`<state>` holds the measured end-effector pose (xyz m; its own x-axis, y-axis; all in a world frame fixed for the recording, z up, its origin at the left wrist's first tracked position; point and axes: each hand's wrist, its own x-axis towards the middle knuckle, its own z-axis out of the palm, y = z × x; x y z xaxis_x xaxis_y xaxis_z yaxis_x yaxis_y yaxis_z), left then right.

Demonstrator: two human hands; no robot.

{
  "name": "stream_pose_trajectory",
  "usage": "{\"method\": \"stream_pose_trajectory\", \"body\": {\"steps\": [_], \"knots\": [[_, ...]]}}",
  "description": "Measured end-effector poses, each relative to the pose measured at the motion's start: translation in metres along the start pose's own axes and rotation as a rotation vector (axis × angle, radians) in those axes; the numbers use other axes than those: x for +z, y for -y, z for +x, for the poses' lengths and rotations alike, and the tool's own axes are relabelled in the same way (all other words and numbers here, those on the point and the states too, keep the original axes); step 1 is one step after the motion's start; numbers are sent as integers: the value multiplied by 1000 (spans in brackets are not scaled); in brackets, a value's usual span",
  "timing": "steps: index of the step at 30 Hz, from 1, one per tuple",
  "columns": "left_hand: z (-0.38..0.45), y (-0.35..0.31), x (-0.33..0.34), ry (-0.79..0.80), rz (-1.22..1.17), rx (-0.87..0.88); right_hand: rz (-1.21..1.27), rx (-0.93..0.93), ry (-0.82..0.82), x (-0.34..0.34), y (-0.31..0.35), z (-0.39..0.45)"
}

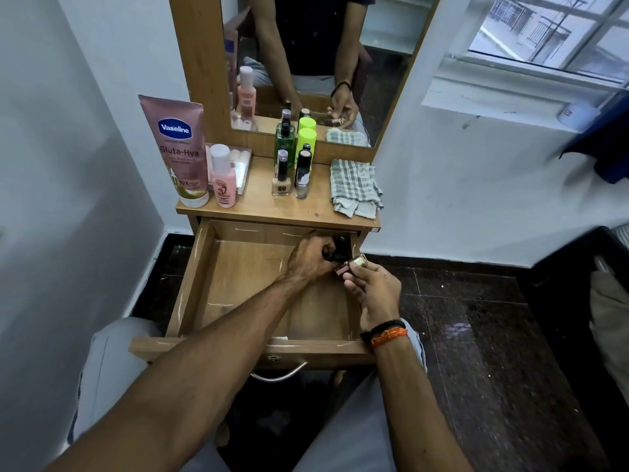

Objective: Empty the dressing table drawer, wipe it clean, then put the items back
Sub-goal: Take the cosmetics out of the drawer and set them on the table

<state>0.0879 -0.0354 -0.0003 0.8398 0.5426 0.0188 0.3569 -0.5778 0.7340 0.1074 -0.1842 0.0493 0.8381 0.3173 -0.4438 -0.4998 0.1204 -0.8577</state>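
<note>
The wooden drawer [238, 277] of the dressing table is pulled out below the tabletop [306, 207]. My left hand [311, 258] reaches into its back right corner, fingers curled around a small dark item [338, 255] that is mostly hidden. Over the drawer's right side, my right hand [372, 289] pinches a small gold and brown lipstick-like tube [354, 265]. On the tabletop stand a pink Vaseline tube [177, 148], a pink bottle [223, 177], several nail polish bottles [292, 175], a green bottle [285, 139] and a checked cloth [355, 189].
A mirror [306, 63] rises behind the tabletop. A clear box [242, 166] sits by the pink bottle. White walls close in on the left and right, with a window [551, 32] at the upper right. The floor is dark tile [476, 318]. My knees sit under the drawer front.
</note>
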Motion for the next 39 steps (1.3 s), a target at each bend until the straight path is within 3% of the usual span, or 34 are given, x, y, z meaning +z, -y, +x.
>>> {"method": "stream_pose_trajectory", "body": {"steps": [9, 17, 20, 24, 26, 39], "knots": [[-12, 6, -18, -16, -69, 68, -52, -66, 31, 2, -1, 2], [-34, 17, -55, -101, -207, 91, -11, -46, 240, 19, 21, -3], [-38, 17, -69, -165, -218, 110, -148, -193, 249, 31, 27, 1], [-39, 12, -90, -259, -256, 153, -630, -567, 64, 50, 34, 13], [-38, 9, -99, -310, -280, 153, -752, -679, 33, 61, 40, 18], [-13, 11, -120, -416, -311, 72, -976, -847, 70, 116, 38, 42]]}}
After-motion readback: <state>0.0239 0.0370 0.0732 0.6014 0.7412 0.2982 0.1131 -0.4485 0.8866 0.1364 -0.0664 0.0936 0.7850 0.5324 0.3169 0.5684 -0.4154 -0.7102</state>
